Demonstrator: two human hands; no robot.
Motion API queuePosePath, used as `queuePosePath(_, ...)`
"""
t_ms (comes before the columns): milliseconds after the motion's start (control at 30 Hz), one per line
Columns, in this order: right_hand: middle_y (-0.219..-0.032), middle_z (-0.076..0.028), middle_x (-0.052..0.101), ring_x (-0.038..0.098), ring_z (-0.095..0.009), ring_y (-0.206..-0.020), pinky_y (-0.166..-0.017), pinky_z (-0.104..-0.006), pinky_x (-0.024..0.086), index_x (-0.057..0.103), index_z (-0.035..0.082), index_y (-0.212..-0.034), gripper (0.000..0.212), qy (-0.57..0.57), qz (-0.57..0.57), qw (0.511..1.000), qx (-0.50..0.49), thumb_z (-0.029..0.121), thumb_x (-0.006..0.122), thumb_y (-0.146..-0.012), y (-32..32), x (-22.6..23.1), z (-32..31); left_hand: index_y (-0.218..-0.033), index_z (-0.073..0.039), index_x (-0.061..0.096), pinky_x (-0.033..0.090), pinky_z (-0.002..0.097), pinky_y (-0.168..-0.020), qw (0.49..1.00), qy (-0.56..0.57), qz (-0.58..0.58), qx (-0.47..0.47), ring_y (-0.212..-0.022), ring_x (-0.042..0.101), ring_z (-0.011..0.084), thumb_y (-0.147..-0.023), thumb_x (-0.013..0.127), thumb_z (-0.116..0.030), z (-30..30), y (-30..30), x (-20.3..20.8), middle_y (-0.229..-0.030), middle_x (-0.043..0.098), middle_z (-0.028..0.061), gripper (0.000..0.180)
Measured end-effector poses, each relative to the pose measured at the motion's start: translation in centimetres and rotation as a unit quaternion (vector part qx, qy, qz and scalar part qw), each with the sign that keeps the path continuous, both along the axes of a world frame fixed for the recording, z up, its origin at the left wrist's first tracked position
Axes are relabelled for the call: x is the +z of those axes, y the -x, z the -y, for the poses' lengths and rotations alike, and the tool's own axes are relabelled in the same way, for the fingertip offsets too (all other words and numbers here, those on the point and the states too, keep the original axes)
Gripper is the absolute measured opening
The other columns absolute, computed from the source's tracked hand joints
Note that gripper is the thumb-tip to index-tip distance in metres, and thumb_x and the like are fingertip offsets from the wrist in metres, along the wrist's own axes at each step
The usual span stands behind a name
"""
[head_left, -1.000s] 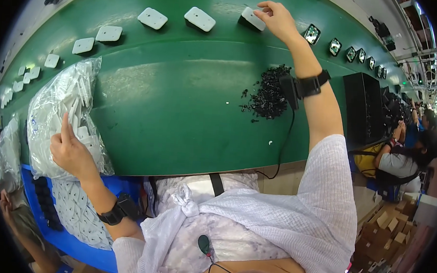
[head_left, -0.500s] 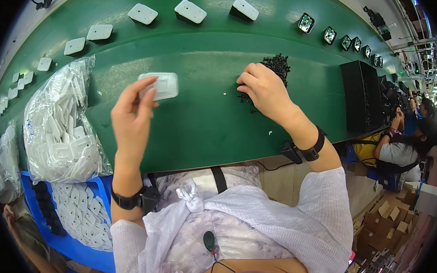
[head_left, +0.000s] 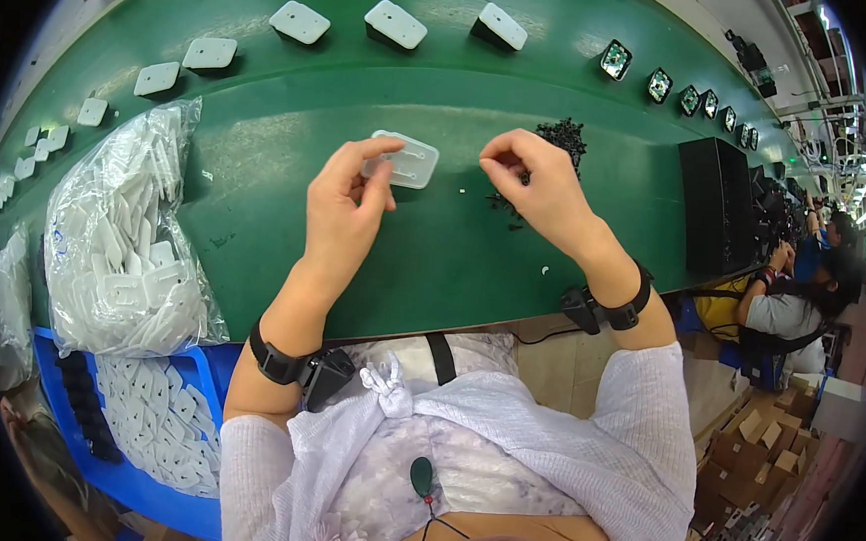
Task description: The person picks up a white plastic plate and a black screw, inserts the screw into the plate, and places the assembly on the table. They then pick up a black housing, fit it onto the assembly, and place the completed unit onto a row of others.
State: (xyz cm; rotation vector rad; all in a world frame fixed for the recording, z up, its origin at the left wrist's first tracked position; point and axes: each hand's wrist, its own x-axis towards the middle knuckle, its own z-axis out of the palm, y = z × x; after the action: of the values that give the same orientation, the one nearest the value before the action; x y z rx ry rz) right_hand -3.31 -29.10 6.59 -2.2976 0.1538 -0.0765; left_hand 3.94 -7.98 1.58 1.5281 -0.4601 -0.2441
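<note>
My left hand (head_left: 346, 204) grips a white rectangular plastic cover (head_left: 416, 163) by its left side, thumb and fingers at the edge. The cover is tilted above the green table, its recessed face showing. To its right, my right hand (head_left: 545, 186) is closed in a pinch, thumb against forefinger; whatever is between the tips is too small to make out. Just behind that hand lies a heap of small black parts (head_left: 567, 136), partly hidden by the fingers. A tiny white piece (head_left: 462, 190) rests on the table between my hands.
A clear bag of white covers (head_left: 127, 252) stands at left, above a blue bin (head_left: 210, 381) holding more white pieces. White-topped black housings (head_left: 396, 22) and open ones with circuit boards (head_left: 659, 85) line the far side. A black box (head_left: 711, 208) stands right; a co-worker (head_left: 798, 303) sits beyond.
My left hand has carried the white cover to the right, closer to my right hand. The right hand has shifted slightly off the black heap, its fingertips pinched together.
</note>
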Motion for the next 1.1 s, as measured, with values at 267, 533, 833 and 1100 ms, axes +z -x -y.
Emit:
queuePosePath(267,-0.085,-0.004,0.064,0.06,-0.011,-0.078,-0.073,-0.0237,0.048,0.061,0.001,-0.096,0.011,-0.421,0.031,0.906,-0.033,0.01,0.064,-0.09,-0.6,-0.5,-3.9,-0.105,-0.002,0.066,0.046,0.0217,-0.052,0.999,0.02,0.005,-0.038,-0.06,0.057,0.0097,-0.086,0.062,0.0,0.6,0.8,0.6,-0.088,0.061,0.006,0.019)
queuePosePath(533,-0.082,-0.004,0.06,0.055,-0.011,-0.069,-0.063,-0.0243,0.045,0.062,0.001,-0.088,0.008,-0.048,0.211,0.976,-0.015,0.007,0.067,-0.086,-1.2,-1.9,-5.4,-0.112,-0.001,0.06,0.045,0.0205,-0.054,0.996,-0.023,0.065,-0.049,-0.065,0.059,0.0105,-0.089,0.059,0.001,0.1,0.8,1.2,-0.083,0.059,0.0057,0.023)
queuePosePath(833,-0.077,-0.004,0.055,0.05,-0.01,-0.064,-0.056,-0.0232,0.041,0.06,0.002,-0.086,0.01,-0.029,0.233,0.971,-0.039,0.005,0.069,-0.083,-1.0,-2.4,-6.5,-0.111,0.007,0.054,0.053,0.0262,-0.075,0.984,0.118,-0.113,-0.064,-0.085,0.066,0.0155,-0.092,0.056,0.0,0.4,0.8,0.4,-0.098,0.063,0.0095,0.02)
queuePosePath(1100,-0.079,-0.001,0.053,0.047,-0.007,-0.063,-0.055,-0.0217,0.039,0.058,0.002,-0.084,0.009,-0.026,0.237,0.97,-0.049,0.005,0.066,-0.086,-1.2,-3.1,-7.0,-0.103,0.005,0.06,0.052,0.025,-0.072,0.995,0.097,-0.011,-0.027,-0.082,0.065,0.0149,-0.092,0.056,-0.001,0.6,1.0,0.2,-0.09,0.062,0.0063,0.013)
